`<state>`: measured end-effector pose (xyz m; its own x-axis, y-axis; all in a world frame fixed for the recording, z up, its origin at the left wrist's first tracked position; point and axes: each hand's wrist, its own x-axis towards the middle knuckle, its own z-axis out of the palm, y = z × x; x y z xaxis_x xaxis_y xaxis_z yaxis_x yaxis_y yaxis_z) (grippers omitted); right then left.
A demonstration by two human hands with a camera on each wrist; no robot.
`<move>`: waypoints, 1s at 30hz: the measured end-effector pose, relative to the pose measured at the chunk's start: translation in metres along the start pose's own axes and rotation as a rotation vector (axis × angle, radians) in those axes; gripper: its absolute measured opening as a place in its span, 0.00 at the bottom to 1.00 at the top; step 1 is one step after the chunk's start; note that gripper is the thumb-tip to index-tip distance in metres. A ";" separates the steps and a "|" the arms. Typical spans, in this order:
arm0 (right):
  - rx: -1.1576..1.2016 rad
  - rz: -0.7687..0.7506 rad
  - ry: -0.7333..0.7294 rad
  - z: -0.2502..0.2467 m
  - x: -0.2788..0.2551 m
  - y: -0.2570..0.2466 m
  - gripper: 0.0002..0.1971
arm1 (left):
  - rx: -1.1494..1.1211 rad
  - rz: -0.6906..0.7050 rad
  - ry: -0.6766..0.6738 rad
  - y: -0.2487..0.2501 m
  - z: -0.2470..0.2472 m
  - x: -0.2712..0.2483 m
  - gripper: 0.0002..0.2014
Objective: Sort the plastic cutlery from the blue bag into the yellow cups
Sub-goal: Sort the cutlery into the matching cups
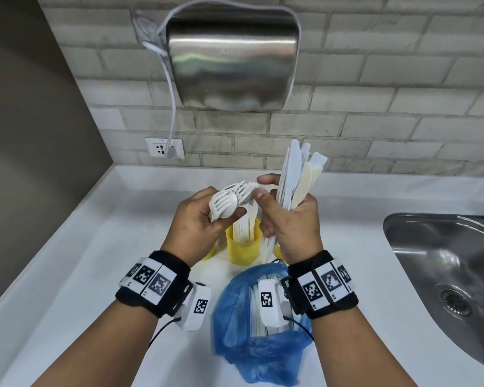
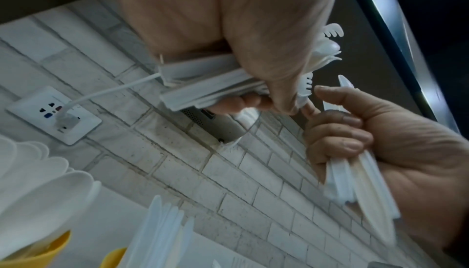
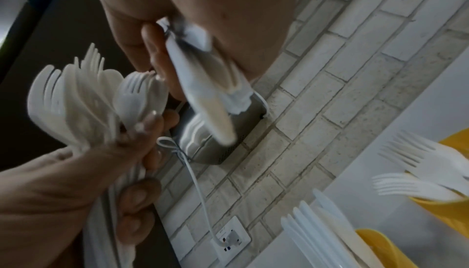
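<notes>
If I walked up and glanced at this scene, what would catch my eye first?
Probably the two fistfuls of white plastic cutlery held up over the counter: the left hand grips a bunch of forks, while the right hand holds a bundle of knives pointing upward. Just below them stands a yellow cup already holding cutlery, and nearer the person lies the blue bag. A shiny steel hand dryer hangs on the brick wall.

1. Forks (image 1: 236, 195): white plastic, smooth, slightly glossy.
2. Knives (image 1: 291, 174): white and cream plastic, matt.
3. Yellow cup (image 1: 245, 248): translucent smooth plastic.
4. Blue bag (image 1: 259, 347): thin crinkled plastic film, shiny.
5. Hand dryer (image 1: 232, 60): brushed metal.
6. Sink (image 1: 444, 263): satin steel.
7. Wall (image 1: 403, 88): rough matt brick.
8. Wristbands (image 1: 165, 280): black cloth.
</notes>
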<state>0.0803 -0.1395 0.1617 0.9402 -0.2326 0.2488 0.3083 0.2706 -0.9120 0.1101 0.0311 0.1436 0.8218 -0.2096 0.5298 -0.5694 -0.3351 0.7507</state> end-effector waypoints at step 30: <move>-0.081 0.075 -0.111 0.010 0.002 -0.009 0.02 | 0.723 0.067 0.023 -0.005 -0.012 0.000 0.26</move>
<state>0.0813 -0.1329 0.1736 0.9718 -0.1089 0.2092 0.2280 0.2060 -0.9516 0.1126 0.0440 0.1450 0.7802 -0.2343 0.5800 -0.4565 -0.8472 0.2719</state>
